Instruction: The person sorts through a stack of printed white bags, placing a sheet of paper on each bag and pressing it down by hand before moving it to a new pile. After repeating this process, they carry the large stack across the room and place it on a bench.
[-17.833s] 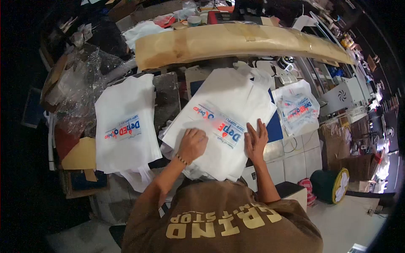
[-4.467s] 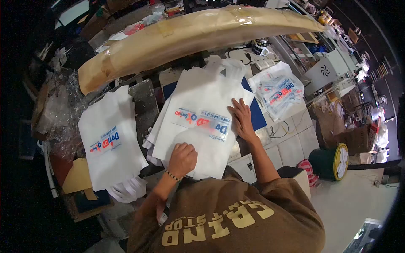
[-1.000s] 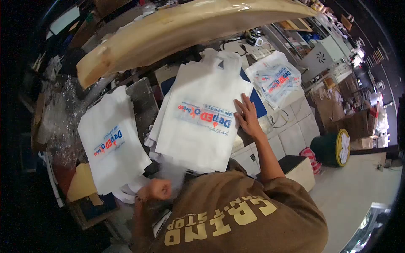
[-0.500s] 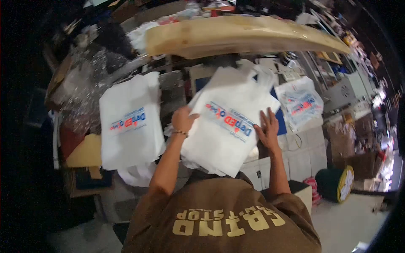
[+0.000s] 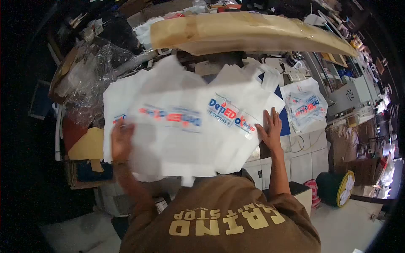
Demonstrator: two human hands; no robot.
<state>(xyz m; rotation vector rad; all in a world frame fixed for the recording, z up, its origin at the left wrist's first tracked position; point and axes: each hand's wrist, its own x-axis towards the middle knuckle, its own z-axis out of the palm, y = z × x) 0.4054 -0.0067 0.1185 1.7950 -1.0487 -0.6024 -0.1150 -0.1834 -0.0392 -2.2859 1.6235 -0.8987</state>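
A white plastic bag (image 5: 168, 143) with blurred blue and red print hangs across the middle, its left edge in my left hand (image 5: 122, 141). That hand is smeared by motion, with the fingers closed on the bag. Behind the moving bag, a pile of similar white bags (image 5: 110, 97) is partly covered at the left. On the right edge of a stack of printed white bags (image 5: 236, 143) lies my right hand (image 5: 271, 127), fingers spread and flat. The top bag of this stack shows blue and red lettering.
A long brown wrapped bundle (image 5: 249, 33) lies across the back. Crumpled clear plastic (image 5: 93, 80) fills the left side. Another printed bag (image 5: 304, 105) lies at the right of the table, above a green spool (image 5: 331, 189) on the floor.
My left hand has moved left from the stack, drawing a bag with it over the left pile. My right hand has stayed at the stack's right edge.
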